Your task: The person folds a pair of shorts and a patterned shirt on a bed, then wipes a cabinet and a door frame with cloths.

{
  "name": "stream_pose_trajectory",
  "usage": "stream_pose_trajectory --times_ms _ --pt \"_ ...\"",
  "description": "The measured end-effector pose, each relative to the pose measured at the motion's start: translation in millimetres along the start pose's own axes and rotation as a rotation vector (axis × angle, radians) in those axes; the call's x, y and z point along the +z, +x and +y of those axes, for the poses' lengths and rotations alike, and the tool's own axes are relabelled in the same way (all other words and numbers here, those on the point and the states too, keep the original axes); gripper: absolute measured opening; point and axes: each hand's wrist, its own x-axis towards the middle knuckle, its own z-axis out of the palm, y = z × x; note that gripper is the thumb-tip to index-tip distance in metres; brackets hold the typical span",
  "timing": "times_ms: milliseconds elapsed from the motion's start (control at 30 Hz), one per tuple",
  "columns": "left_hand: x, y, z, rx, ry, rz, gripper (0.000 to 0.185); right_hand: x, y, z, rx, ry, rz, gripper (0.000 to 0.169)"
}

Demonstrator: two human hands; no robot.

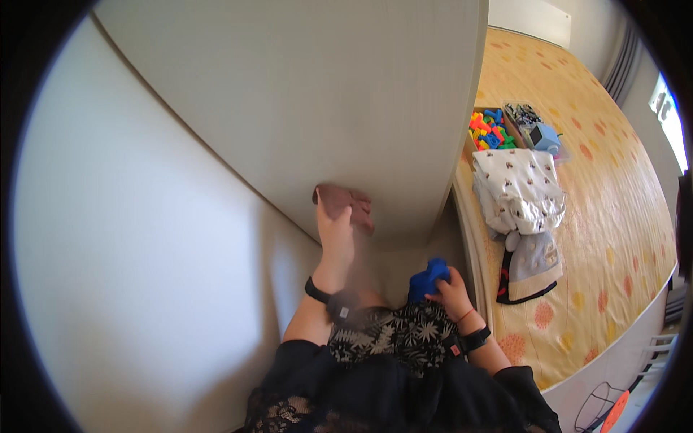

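Observation:
My left hand [337, 238] has hold of a brown cloth [337, 198], bunched in the fingers and pressed against, or very near, the lower part of a pale panel [303, 103] that looks like a wardrobe side or door. Most of those fingers are hidden by the cloth. Lower down and to the right, my right hand [455, 295] grips a crumpled blue cloth [423, 285] above my lap, in front of black-and-white leaf-print fabric [395, 330]. Dark bands with small modules are strapped on both wrists.
A bed with a yellow patterned cover [601, 216] stands at right. On it lie folded white printed clothes [520, 187], a grey knitted hat [536, 265], a box of coloured building blocks [490, 130] and a light-blue container [544, 138]. A white wall [135, 243] rises at left.

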Motion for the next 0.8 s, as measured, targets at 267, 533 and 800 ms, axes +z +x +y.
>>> stream_pose_trajectory --times_ms 267,533,800 --pt "11.8 -2.7 51.8 -0.399 -0.156 -0.054 0.034 18.6 -24.4 -26.3 0.016 -0.115 0.083 0.028" --pt "53.1 -0.9 142.1 -0.374 0.118 -0.107 0.008 54.1 -66.3 -90.3 -0.037 -0.014 -0.043 0.038" --pt "121.0 -28.3 242.3 -0.8 -0.01 -0.333 0.012 128.9 -139.6 -194.6 0.041 -0.091 -0.175 0.042"
